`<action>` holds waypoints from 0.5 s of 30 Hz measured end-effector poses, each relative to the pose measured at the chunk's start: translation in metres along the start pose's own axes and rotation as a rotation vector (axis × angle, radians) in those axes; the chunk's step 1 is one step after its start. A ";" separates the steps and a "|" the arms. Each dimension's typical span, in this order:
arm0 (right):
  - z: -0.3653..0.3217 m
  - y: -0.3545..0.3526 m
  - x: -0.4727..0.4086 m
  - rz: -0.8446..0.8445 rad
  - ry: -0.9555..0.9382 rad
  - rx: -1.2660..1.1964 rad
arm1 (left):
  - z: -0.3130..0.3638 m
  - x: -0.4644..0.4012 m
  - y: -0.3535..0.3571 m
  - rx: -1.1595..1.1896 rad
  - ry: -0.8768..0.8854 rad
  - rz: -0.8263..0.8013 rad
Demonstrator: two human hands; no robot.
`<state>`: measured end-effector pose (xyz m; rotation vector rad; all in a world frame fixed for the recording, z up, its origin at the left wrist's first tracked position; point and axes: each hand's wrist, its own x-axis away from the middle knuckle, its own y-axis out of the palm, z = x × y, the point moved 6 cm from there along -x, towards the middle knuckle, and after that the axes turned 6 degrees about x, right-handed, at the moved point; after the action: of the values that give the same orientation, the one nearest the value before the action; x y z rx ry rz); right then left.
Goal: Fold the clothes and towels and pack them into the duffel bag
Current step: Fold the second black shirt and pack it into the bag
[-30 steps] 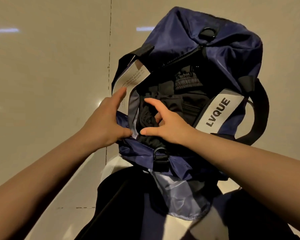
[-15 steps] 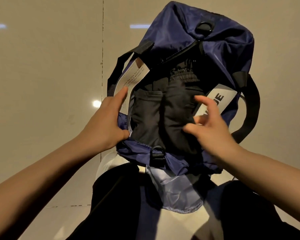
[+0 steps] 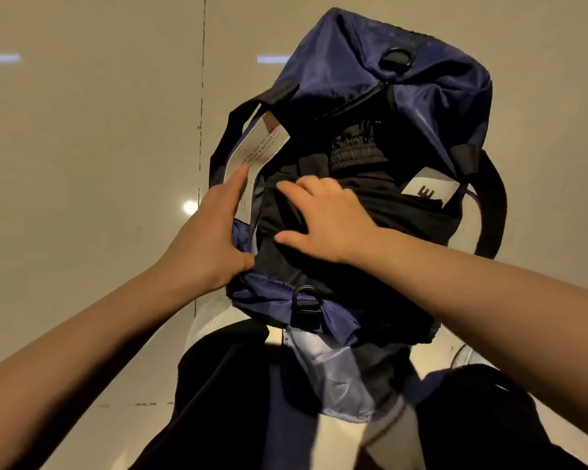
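Note:
A navy duffel bag (image 3: 370, 66) with black straps lies open on the tiled floor in front of me. Black folded clothes (image 3: 404, 215) fill its opening, with a gathered black waistband (image 3: 353, 152) further in. My left hand (image 3: 207, 242) holds the bag's near left rim, thumb curled over the edge and fingers lying along a white printed label (image 3: 258, 144). My right hand (image 3: 326, 218) lies flat with spread fingers, pressing down on the black clothes. A white logo patch (image 3: 431, 191) on the right side is partly covered by the cloth.
Beige glossy floor tiles (image 3: 82, 164) surround the bag. A black strap loop (image 3: 493, 205) sticks out at the right. My dark trouser legs (image 3: 224, 401) and a pale lavender lining flap (image 3: 330, 371) lie at the near edge, with a white shoe (image 3: 465, 356) at the right.
My right hand moved from the bag's right side back leftward and now lies flat on the black clothes. More black cloth covers the logo patch. My left hand stays on the rim.

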<state>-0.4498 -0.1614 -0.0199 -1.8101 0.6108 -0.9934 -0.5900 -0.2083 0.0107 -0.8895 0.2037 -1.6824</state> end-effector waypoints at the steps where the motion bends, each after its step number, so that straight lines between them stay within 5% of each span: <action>1: -0.003 0.018 -0.005 -0.042 -0.001 0.019 | 0.001 0.000 -0.001 0.006 -0.005 0.006; 8: -0.007 0.049 0.006 0.017 -0.103 -0.039 | 0.007 -0.004 -0.010 0.010 -0.019 0.040; 15: 0.001 0.048 -0.005 -0.012 0.021 0.075 | 0.009 0.002 -0.013 -0.070 -0.046 -0.005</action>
<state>-0.4510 -0.1778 -0.0656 -1.7409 0.5686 -1.0308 -0.5942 -0.2031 0.0252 -0.9812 0.2304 -1.6658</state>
